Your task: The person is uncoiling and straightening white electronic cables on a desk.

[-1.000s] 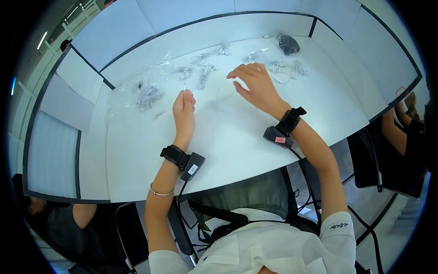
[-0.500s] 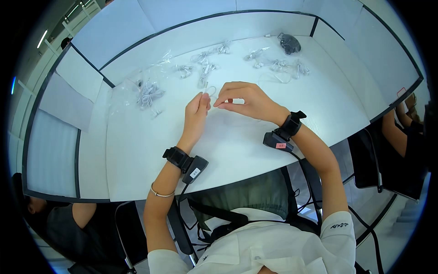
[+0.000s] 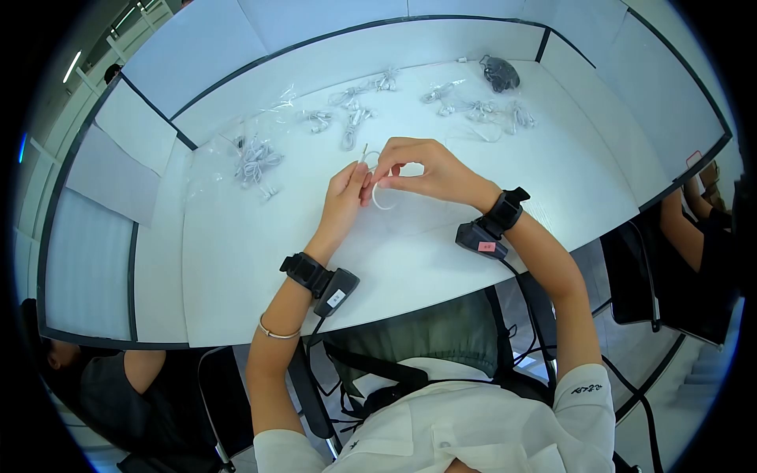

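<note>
Over the middle of the white table, my left hand (image 3: 344, 197) is closed on a thin white cable (image 3: 377, 202), whose small metallic tip pokes up past the thumb. My right hand (image 3: 434, 172) meets it from the right, thumb and forefinger pinching the same cable. A curved loop of it hangs below the fingertips, and a smaller curve shows above them. The rest of the cable is hidden by my fingers. Just beyond the hands lies a folded white cable bundle (image 3: 355, 126).
A larger white cable heap (image 3: 256, 160) lies at the left beside clear plastic film (image 3: 213, 172). More coiled cables (image 3: 481, 111) lie at the back right, near a dark bagged bundle (image 3: 500, 73). Low white partitions (image 3: 378, 49) enclose the table. People sit on both sides.
My right hand has shifted slightly left, against my left fingertips. The cable now bows into a visible loop beneath them, and its metallic tip stands higher above my left hand.
</note>
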`<state>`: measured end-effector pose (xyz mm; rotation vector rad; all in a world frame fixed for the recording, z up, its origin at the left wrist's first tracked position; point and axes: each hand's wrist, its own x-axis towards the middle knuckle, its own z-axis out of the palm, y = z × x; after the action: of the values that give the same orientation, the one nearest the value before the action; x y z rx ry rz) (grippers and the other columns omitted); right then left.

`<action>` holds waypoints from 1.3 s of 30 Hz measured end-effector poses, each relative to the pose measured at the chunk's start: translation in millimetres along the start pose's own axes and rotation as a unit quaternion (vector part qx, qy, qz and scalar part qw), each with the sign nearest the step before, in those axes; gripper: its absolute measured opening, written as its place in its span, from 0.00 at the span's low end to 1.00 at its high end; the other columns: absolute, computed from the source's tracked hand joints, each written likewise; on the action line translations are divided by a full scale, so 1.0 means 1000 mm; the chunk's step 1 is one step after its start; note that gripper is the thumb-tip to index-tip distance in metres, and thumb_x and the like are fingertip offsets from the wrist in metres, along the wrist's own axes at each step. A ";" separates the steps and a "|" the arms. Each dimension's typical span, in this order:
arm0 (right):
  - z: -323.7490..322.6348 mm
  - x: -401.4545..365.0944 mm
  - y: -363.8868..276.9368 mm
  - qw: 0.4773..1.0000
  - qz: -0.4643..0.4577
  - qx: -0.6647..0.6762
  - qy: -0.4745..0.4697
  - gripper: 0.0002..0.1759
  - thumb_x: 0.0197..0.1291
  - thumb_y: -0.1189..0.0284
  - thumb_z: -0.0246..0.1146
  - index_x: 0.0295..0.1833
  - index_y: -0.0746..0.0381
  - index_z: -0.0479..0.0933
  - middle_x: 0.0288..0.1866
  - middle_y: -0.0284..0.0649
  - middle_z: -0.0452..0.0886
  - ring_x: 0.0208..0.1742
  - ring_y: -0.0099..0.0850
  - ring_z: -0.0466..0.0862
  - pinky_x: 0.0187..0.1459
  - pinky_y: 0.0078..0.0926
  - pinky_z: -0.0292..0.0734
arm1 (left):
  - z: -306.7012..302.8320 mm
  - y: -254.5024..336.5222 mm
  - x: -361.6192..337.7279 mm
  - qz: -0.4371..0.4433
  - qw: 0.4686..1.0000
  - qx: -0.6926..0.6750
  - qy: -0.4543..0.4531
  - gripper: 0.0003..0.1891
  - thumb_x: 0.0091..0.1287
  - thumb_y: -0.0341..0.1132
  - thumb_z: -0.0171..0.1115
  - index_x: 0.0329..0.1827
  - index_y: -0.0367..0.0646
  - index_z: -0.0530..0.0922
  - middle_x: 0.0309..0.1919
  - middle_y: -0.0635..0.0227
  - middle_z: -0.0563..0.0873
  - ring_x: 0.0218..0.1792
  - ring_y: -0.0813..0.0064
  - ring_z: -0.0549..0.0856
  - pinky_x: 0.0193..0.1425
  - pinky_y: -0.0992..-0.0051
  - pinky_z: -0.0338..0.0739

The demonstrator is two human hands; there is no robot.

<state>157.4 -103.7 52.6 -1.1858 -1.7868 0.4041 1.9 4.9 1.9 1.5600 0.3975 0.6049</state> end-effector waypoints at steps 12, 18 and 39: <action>0.009 -0.001 0.002 0.980 0.131 0.142 0.054 0.12 0.57 0.68 0.65 0.29 0.64 0.75 0.23 0.33 0.79 0.24 0.17 0.74 0.27 0.15 0.67 | 0.011 0.008 -0.005 -0.018 0.999 -0.024 0.010 0.16 0.73 0.42 0.44 0.34 0.40 0.72 0.28 0.72 0.74 0.35 0.81 0.73 0.45 0.81 0.66; 0.008 -0.001 0.001 0.974 0.175 0.144 0.007 0.11 0.59 0.71 0.63 0.28 0.64 0.72 0.29 0.36 0.81 0.30 0.18 0.78 0.34 0.15 0.72 | 0.008 0.006 -0.005 0.011 0.996 0.067 0.049 0.17 0.74 0.44 0.43 0.31 0.41 0.70 0.25 0.74 0.71 0.31 0.82 0.69 0.40 0.82 0.63; 0.010 0.000 0.003 0.964 0.185 0.148 0.123 0.11 0.59 0.69 0.64 0.31 0.64 0.72 0.23 0.31 0.75 0.23 0.16 0.74 0.25 0.13 0.67 | 0.007 0.015 -0.008 -0.091 0.979 -0.147 -0.105 0.18 0.74 0.46 0.39 0.27 0.45 0.65 0.18 0.77 0.62 0.17 0.83 0.60 0.33 0.79 0.64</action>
<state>150.2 -100.3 45.6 -1.2907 -1.2417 0.6838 -2.3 -6.9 15.9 1.2718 0.2733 0.3355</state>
